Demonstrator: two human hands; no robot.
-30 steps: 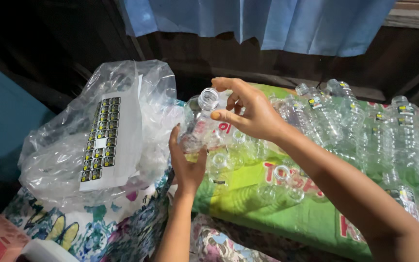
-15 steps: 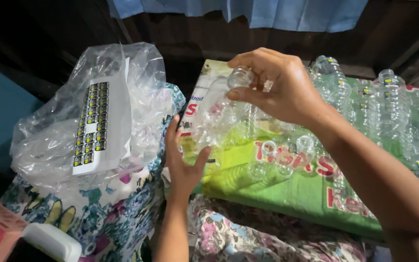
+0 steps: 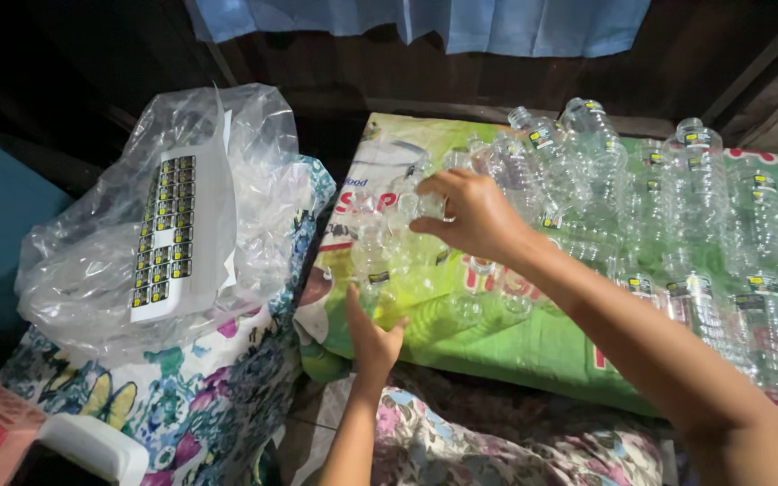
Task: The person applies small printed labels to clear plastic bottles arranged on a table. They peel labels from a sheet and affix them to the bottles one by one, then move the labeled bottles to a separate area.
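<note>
Head view, steeply down, close.

— What does the clear plastic bottle (image 3: 389,247) look like?
— Empty, see-through, lying tilted over the green sack (image 3: 497,342).
— How is it held?
— The right hand (image 3: 470,216) grips its neck; the left hand (image 3: 373,335) supports its base.

A green printed sack (image 3: 506,337) lay flat as the surface that carried the things, its near edge resting on a floral cloth (image 3: 461,445). Directly on it lay clear empty plastic bottles (image 3: 677,225), crowded side by side in rows over its right and far parts, each with a small yellow-and-black sticker. To the left, just beside the sack, a second floral cloth (image 3: 200,396) bore a crumpled clear plastic bag (image 3: 92,261) with a white sheet of small stickers (image 3: 177,234) on top.
</note>
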